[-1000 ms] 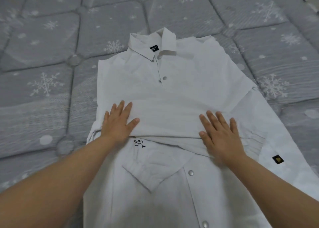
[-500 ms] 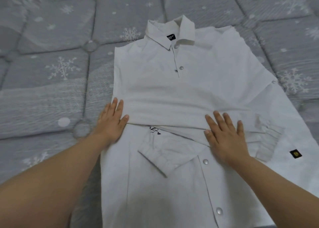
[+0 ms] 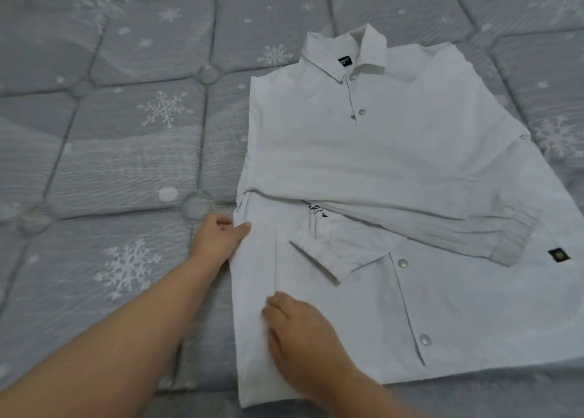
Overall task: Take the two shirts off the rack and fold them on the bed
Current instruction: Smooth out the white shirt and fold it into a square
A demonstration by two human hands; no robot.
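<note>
A white shirt (image 3: 395, 171) lies flat on the grey bed (image 3: 126, 152), which has a quilted cover with snowflakes. The collar (image 3: 347, 57) points to the far side of the bed and the hem comes near to the person. Both sleeves are folded across the front. One cuff (image 3: 322, 256) rests near the middle of the shirt, the other cuff (image 3: 518, 237) lies toward the right side, just beside a small dark patch (image 3: 558, 255). Silver snap buttons (image 3: 402, 262) go down the front placket, and a black label (image 3: 345, 61) sits inside the collar.

The two hands are apart. The left hand (image 3: 218, 237) is at the left edge of the shirt, with the thumb on top of the cloth and the fingers curled at the edge; it seems to pinch the cloth there. The right hand (image 3: 300, 332) lies on the lower left part of the shirt, fingers bent and pressing on the fabric, nothing closed inside it as far as I can see.
</note>
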